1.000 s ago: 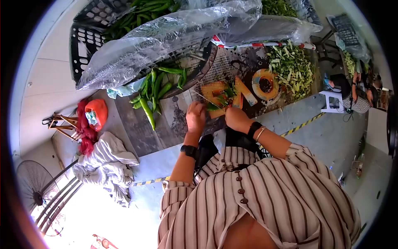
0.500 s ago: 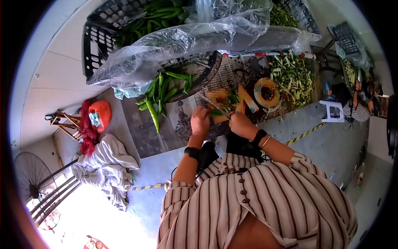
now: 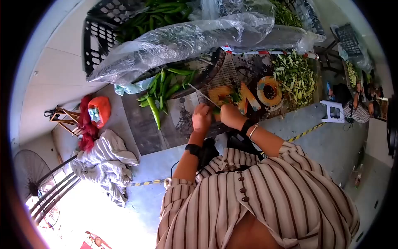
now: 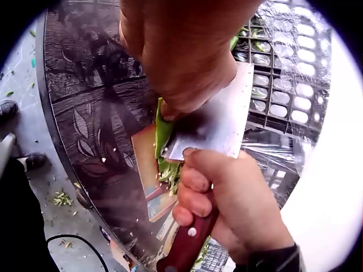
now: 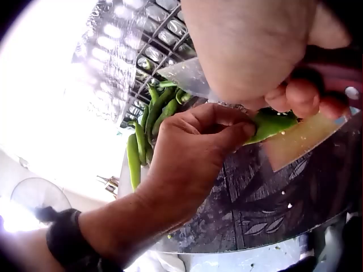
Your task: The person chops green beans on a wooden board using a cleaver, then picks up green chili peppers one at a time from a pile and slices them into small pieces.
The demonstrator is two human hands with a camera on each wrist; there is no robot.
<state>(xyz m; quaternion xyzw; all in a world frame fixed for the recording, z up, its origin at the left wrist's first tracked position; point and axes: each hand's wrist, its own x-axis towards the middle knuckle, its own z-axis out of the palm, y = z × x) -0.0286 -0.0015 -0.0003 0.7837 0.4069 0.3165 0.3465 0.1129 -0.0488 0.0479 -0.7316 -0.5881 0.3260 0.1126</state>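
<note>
In the head view my left hand point(image 3: 202, 118) and right hand point(image 3: 233, 116) are close together over the near edge of the table. The left thumb and fingers pinch a green pepper point(image 5: 271, 126), seen best in the right wrist view. My right hand grips the dark red handle point(image 4: 190, 243) of a cleaver, its thumb at the base of the wide blade point(image 4: 229, 122). The blade lies right alongside the pepper, partly hidden behind the left hand in the left wrist view. Cut green pieces point(image 4: 170, 173) lie just below the pepper's end.
Whole green peppers point(image 3: 159, 89) lie on the table point(image 3: 141, 126) to the left, a heap of chopped pepper point(image 3: 294, 79) to the right. Behind stands a black crate point(image 3: 97, 45) draped in clear plastic point(image 3: 166, 45). Another person point(image 3: 355, 108) sits far right near a white stool point(image 3: 330, 112).
My right hand has moved left with the cleaver, closer to the left hand. The left hand stays nearly in place, still pinching the pepper. The head view has shifted slightly.
</note>
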